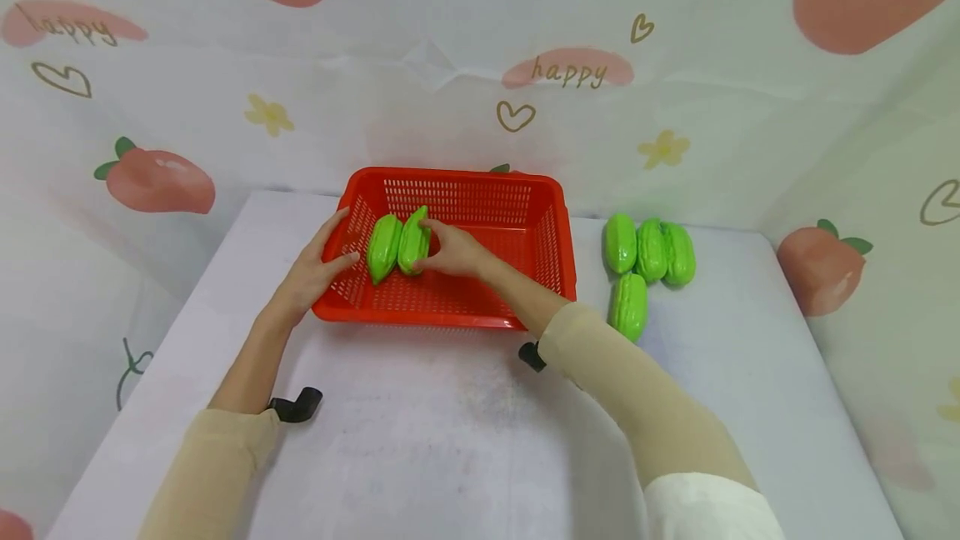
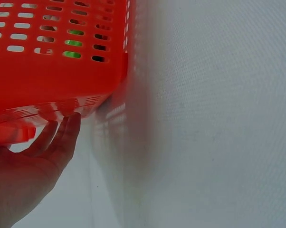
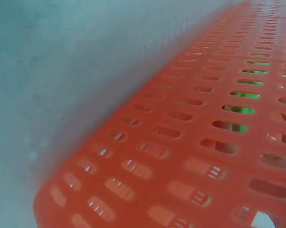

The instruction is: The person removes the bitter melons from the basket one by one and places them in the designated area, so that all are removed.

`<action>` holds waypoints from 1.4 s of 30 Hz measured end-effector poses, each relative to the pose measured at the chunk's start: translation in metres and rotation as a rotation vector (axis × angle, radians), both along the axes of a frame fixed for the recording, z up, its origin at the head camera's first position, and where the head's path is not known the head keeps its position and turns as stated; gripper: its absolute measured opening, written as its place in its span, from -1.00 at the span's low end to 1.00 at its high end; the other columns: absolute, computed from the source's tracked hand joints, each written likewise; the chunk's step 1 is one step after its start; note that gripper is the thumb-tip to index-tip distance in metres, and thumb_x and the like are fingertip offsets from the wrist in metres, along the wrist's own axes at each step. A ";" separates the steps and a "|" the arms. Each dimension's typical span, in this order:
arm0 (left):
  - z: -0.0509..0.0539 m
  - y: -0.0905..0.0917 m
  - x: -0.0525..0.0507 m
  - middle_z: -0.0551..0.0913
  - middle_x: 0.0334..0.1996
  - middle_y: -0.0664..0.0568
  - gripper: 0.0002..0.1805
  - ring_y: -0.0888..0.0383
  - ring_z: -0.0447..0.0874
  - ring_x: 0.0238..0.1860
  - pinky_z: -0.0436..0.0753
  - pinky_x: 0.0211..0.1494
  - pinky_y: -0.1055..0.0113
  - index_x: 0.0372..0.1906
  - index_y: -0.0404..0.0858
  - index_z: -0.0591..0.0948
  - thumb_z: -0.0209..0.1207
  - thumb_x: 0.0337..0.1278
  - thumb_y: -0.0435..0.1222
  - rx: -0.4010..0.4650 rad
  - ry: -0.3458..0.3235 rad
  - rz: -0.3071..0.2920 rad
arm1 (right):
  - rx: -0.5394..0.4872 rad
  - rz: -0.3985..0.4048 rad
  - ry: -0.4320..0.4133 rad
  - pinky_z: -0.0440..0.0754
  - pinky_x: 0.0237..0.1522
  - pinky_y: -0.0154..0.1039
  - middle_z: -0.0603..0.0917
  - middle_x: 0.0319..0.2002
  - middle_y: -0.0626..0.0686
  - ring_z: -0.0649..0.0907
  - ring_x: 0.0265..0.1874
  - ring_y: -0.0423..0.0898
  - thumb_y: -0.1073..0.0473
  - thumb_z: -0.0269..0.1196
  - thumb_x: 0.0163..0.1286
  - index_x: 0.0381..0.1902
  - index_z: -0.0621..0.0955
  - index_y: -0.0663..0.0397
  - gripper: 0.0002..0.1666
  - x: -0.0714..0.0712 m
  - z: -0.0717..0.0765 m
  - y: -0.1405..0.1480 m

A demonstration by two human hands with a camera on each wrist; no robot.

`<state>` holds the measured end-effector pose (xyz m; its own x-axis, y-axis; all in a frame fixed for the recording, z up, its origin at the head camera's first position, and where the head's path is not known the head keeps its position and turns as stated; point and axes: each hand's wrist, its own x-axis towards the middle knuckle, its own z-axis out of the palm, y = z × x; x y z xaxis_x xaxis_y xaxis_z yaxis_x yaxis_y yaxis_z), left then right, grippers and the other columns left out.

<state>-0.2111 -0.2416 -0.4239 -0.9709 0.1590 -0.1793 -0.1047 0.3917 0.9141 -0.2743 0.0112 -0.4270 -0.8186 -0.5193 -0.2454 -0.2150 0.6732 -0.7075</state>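
Observation:
A red plastic basket point(image 1: 450, 317) with slotted walls stands on the white table. Inside it, at the left, a green star fruit point(image 1: 384, 248) lies beside a second green star fruit point(image 1: 413, 242). My right hand point(image 1: 453, 252) reaches over the front rim and holds the second fruit between thumb and fingers. At the basket's left side my left hand point(image 1: 306, 280) grips the rim, thumb inside and fingers against the outer wall. The left wrist view shows those fingers point(image 2: 62, 137) at the wall. Only bits of green show through the slots in the right wrist view, where the right hand is largely hidden.
To the right of the basket lie several more green star fruits point(image 1: 651, 250) in a cluster, one point(image 1: 630, 307) nearer the front. A patterned cloth point(image 1: 450, 90) hangs behind the table. Black wrist mounts point(image 1: 298, 405) stick out at both sleeves.

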 end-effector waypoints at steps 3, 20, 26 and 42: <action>0.000 -0.001 0.003 0.10 0.48 -0.21 -0.20 -0.16 0.36 0.18 0.64 -0.04 0.22 0.60 0.20 -0.09 0.01 0.46 -0.26 0.000 0.003 0.007 | -0.015 0.007 -0.003 0.41 0.28 -0.10 0.41 0.38 0.11 0.47 0.25 0.01 -0.03 0.40 0.28 0.57 0.15 -0.02 0.03 0.001 -0.002 -0.003; -0.001 0.000 0.005 0.12 0.47 -0.20 -0.22 -0.18 0.39 0.16 0.65 -0.11 0.29 0.59 0.26 -0.07 0.01 0.46 -0.21 0.017 0.023 0.012 | 0.072 0.025 0.073 0.39 0.29 -0.14 0.40 0.39 0.11 0.46 0.22 -0.06 -0.14 0.35 0.32 0.60 0.06 -0.17 0.05 0.000 -0.014 -0.008; -0.005 0.002 0.003 0.14 0.46 -0.20 -0.23 -0.18 0.40 0.16 0.65 -0.07 0.25 0.60 0.24 -0.07 0.00 0.47 -0.21 0.019 0.030 0.009 | 0.023 0.032 0.039 0.37 0.32 -0.15 0.36 0.42 0.08 0.44 0.26 -0.05 -0.09 0.38 0.30 0.59 0.10 -0.17 0.04 -0.002 -0.015 -0.004; -0.006 0.000 0.000 0.07 0.48 -0.27 -0.25 -0.26 0.39 0.17 0.66 -0.11 0.29 0.61 0.17 -0.12 -0.08 0.50 -0.23 0.007 0.013 -0.010 | -0.136 0.091 -0.107 0.46 0.16 -0.21 0.39 0.34 0.03 0.43 0.21 0.00 -0.04 0.42 0.27 0.57 0.17 -0.22 0.01 0.004 0.003 0.008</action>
